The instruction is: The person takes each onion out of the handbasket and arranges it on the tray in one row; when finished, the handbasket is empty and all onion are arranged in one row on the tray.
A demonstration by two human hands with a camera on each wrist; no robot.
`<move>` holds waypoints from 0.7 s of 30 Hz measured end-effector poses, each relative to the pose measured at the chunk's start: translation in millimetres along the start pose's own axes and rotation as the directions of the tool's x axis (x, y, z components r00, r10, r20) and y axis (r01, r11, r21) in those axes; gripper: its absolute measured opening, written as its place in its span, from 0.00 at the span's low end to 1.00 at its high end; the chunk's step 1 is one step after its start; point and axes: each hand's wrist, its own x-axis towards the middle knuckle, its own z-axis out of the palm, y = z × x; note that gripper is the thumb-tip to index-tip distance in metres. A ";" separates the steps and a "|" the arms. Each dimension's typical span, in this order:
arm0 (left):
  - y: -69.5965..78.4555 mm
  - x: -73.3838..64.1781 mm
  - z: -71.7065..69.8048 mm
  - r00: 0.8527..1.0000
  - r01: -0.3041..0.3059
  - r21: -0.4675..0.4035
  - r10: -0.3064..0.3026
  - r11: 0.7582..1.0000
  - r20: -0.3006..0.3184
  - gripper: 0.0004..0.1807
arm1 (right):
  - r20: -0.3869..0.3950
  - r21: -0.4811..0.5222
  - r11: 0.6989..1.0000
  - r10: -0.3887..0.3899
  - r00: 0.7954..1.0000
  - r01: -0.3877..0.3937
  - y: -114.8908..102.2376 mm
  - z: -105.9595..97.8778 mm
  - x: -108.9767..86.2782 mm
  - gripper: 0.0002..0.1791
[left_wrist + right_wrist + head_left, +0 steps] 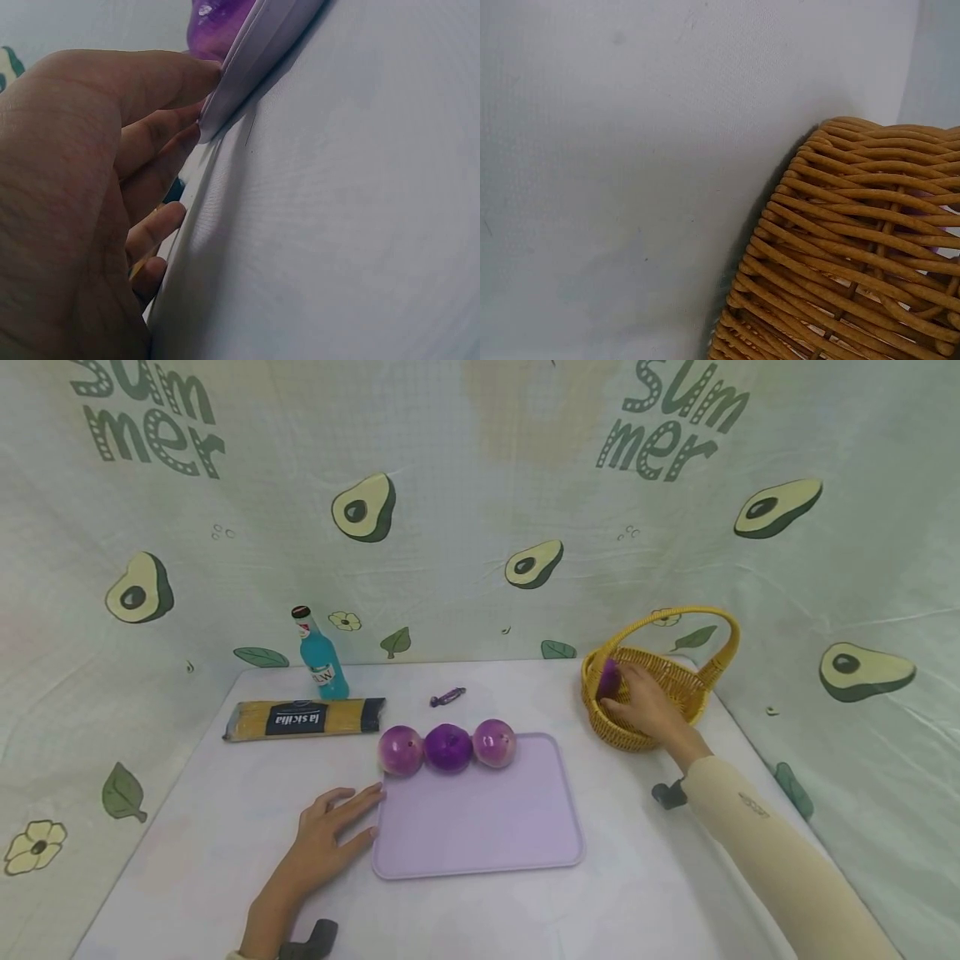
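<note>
A lilac tray (480, 827) lies on the table with three round purple fruits in a row along its far edge: a pinkish one (401, 751), a darker one (448, 748) and another pinkish one (494, 743). My left hand (322, 843) touches the tray's left edge with its fingers extended; the left wrist view has the fingertips right at the rim (232, 82). My right hand (645, 702) reaches into the yellow wicker basket (622, 739), thumb and fingers about a purple fruit (608, 679) partly hidden by the wall and hand. Only basket weave (847, 247) fills the right wrist view's lower right.
At the back left stands a bottle of blue drink (324, 662), with a pack of spaghetti (300, 718) lying in front. A small wrapped candy (447, 697) lies behind the tray. The basket's tall handle (675, 612) arches above it. A printed cloth (450, 485) hangs behind the table.
</note>
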 end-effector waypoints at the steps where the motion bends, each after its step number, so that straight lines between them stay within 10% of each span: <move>1: -0.1 0.0 0.0 1.000 0.003 -0.002 -0.003 1.000 0.001 0.29 | 0.001 0.003 1.000 -0.004 1.000 0.004 0.3 0.3 0.9 0.46; 21: 3.2 0.1 -0.3 1.000 0.012 -0.007 -0.012 1.000 -0.008 0.29 | -0.041 0.027 0.998 -0.055 0.998 0.056 12.3 11.8 19.2 0.46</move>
